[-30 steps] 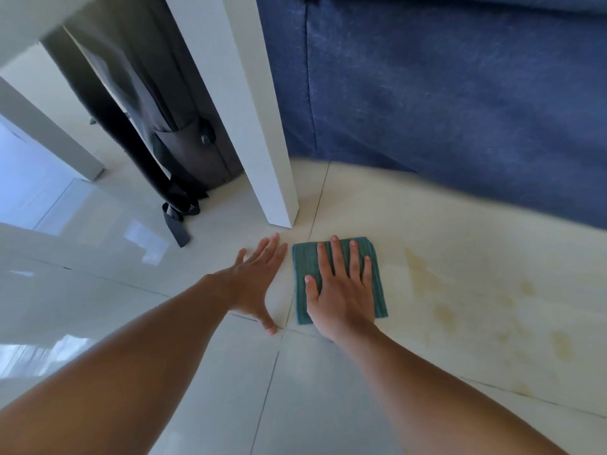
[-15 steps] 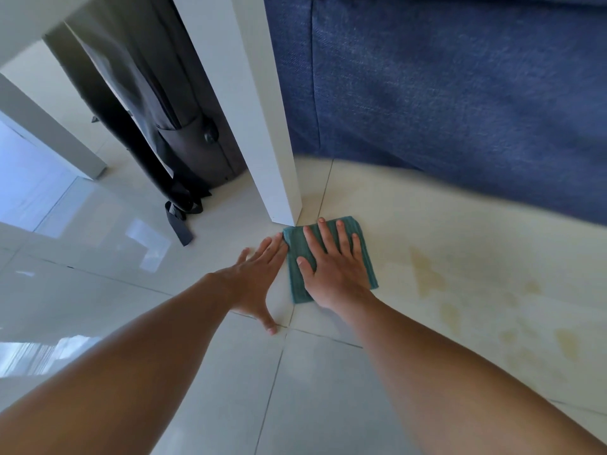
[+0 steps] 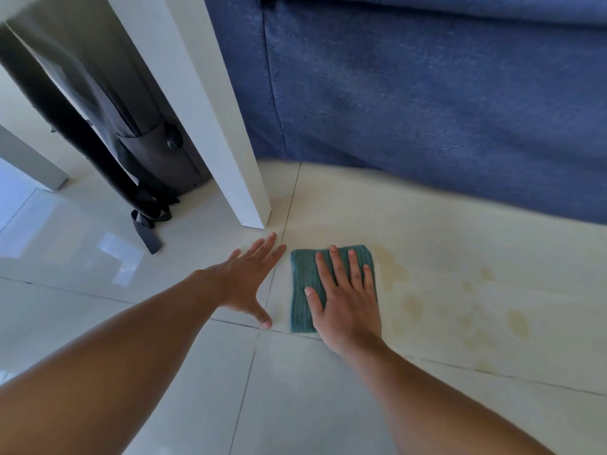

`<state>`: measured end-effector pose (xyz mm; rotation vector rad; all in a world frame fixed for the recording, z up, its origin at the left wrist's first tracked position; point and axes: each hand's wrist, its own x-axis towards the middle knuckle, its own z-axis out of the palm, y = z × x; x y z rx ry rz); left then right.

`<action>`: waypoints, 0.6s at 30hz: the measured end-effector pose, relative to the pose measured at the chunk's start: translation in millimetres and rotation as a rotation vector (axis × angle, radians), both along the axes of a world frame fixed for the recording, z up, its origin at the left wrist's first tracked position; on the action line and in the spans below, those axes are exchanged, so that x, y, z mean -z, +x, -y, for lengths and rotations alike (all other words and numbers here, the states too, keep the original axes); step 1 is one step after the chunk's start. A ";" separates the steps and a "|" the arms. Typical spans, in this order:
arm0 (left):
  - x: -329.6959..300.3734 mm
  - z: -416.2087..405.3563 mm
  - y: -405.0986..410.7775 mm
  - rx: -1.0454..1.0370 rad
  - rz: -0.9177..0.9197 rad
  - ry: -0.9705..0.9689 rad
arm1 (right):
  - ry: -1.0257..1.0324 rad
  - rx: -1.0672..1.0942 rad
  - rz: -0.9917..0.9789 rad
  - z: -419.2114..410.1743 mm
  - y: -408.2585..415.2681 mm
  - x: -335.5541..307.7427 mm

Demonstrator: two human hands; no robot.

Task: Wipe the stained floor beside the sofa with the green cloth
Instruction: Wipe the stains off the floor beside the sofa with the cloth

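A folded green cloth lies flat on the pale tiled floor, a little in front of the blue sofa. My right hand presses flat on the cloth with fingers spread, covering its right part. My left hand rests flat on the bare tile just left of the cloth, fingers apart, holding nothing. Yellowish stains spread over the tile to the right of the cloth, the nearest one touching its right edge.
A white table leg stands on the floor just beyond my left hand. Behind it a dark grey bag leans with a strap trailing on the tile. Another white leg is at the far left.
My right hand slid the cloth away toward the table leg, then back toward me and rightward to the edge of the stains. My left hand stayed planted.
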<state>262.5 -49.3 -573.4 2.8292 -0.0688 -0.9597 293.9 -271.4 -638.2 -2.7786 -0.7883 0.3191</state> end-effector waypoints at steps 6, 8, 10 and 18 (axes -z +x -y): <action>4.5 16.1 12.4 0.027 0.018 0.032 | 0.004 0.013 -0.024 28.0 -26.5 -4.3; 6.8 28.2 23.5 0.036 0.075 0.037 | 0.020 0.004 -0.038 38.2 -31.7 -7.9; 13.7 46.8 32.8 0.031 0.156 0.039 | 0.024 0.008 -0.039 52.5 -38.4 -10.5; 46.7 103.1 50.2 0.042 0.319 0.070 | -0.076 0.228 0.014 183.4 -41.4 -4.1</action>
